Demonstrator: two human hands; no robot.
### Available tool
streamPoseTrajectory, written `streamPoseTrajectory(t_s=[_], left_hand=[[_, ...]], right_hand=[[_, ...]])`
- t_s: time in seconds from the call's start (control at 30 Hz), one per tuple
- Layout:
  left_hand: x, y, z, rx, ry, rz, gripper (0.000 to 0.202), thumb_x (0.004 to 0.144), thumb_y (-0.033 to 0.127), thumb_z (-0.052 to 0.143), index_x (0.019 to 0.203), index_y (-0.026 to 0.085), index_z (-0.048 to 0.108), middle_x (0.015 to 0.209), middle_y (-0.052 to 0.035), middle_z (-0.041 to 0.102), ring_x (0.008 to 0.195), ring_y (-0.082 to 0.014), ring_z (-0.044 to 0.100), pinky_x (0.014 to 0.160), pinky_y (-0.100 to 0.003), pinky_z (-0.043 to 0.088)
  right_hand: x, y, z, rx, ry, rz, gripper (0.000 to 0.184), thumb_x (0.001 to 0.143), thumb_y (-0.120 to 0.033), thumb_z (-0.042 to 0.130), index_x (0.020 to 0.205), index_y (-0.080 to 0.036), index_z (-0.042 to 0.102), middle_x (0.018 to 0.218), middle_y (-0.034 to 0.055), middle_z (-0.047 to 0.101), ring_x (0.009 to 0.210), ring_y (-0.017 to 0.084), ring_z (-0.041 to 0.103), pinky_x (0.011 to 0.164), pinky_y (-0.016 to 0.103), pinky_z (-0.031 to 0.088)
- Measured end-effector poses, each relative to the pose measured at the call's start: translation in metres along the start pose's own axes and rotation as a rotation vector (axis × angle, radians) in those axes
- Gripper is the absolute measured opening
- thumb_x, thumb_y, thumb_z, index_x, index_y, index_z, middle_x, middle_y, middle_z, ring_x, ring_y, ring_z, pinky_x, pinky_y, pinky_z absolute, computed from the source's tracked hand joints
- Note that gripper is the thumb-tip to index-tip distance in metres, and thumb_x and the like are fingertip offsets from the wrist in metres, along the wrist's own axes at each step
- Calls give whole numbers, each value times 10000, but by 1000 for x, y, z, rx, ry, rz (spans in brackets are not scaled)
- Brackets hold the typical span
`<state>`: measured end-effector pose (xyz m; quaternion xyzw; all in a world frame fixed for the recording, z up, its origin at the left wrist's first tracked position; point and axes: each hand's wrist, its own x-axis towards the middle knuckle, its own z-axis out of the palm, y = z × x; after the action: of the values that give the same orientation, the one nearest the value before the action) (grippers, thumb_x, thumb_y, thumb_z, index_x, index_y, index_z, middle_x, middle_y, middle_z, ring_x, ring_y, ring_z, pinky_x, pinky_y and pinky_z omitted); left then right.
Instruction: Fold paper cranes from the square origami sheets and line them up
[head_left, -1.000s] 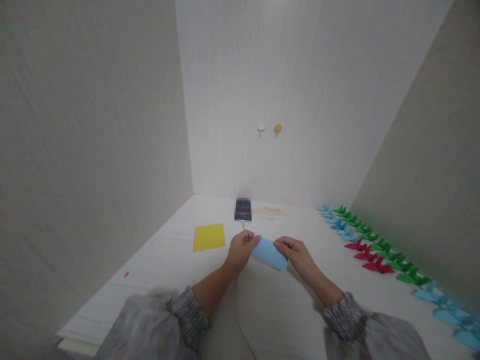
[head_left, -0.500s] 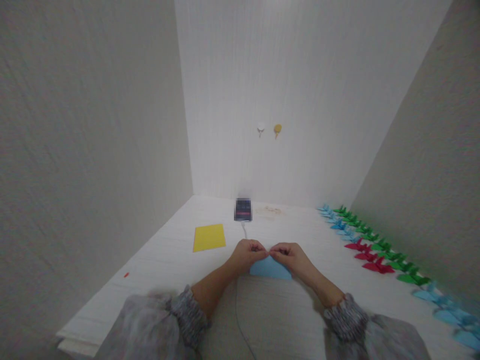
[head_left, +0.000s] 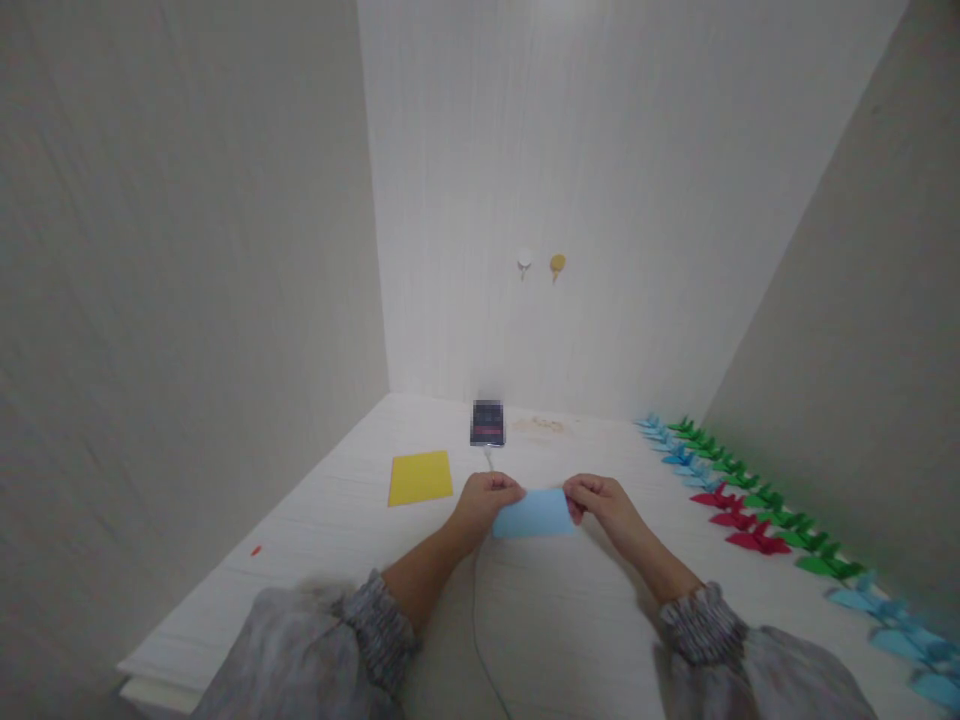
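Observation:
A light blue sheet of paper [head_left: 533,514], a wide rectangle in shape, is held between my hands near the middle of the table. My left hand [head_left: 484,505] grips its left end, thumb along the upper edge. At the upper right corner my right hand [head_left: 598,500] pinches the sheet between thumb and fingers. Beyond my left hand, to the left, lies a yellow square of paper [head_left: 420,478]. The fingers behind the blue paper are partly hidden.
A phone [head_left: 487,424] with a white cable [head_left: 477,620] lies near the back wall. Folded paper cranes in green [head_left: 765,498], red [head_left: 756,537] and blue [head_left: 907,638] line the right side. A small red scrap [head_left: 256,551] lies at left. Two hooks [head_left: 557,263] are on the wall.
My hands have moved apart from the middle of the blue paper's upper edge toward its two ends. More of the paper's face shows now, lifted slightly.

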<state>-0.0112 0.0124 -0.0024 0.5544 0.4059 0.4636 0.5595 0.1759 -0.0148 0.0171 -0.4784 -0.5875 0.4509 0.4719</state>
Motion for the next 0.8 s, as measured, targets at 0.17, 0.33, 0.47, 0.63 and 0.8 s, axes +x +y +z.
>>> streamPoseTrajectory(t_s=[0.17,0.33,0.47,0.63,0.8], left_hand=[[-1,2,0,-79,83,-1,223,526,333,642,566,124,575,503,10,516,472,-85,416,480,-212,301],[-3,4,4,-165,36,-12,245,563,356,616,619,129,541,514,28,491,457,-68,399,465,-197,296],[-4,2,5,-115,-17,-16,236,575,350,606,617,128,535,501,33,474,449,-61,389,452,-188,285],[-4,0,4,-70,-158,-83,278,554,359,619,696,123,582,535,11,521,450,-71,417,444,-192,291],[-3,0,4,-143,-104,-47,295,559,380,621,684,114,590,558,-4,553,469,-79,447,469,-203,326]], right_hand=[[-1,1,8,88,119,-29,269,664,-407,533,684,-144,584,606,18,571,547,123,509,536,247,418],[-8,-4,32,118,-4,15,313,617,-388,599,796,-134,570,715,35,587,613,139,545,582,263,444],[-7,-1,32,114,2,14,236,624,-359,595,656,-127,565,564,-4,552,469,104,496,504,239,419],[-5,5,23,127,1,41,233,598,-353,615,586,-129,554,494,-26,523,393,79,437,414,209,349],[-9,-2,29,171,8,46,258,627,-388,597,584,-140,540,475,-22,526,414,86,469,458,217,381]])
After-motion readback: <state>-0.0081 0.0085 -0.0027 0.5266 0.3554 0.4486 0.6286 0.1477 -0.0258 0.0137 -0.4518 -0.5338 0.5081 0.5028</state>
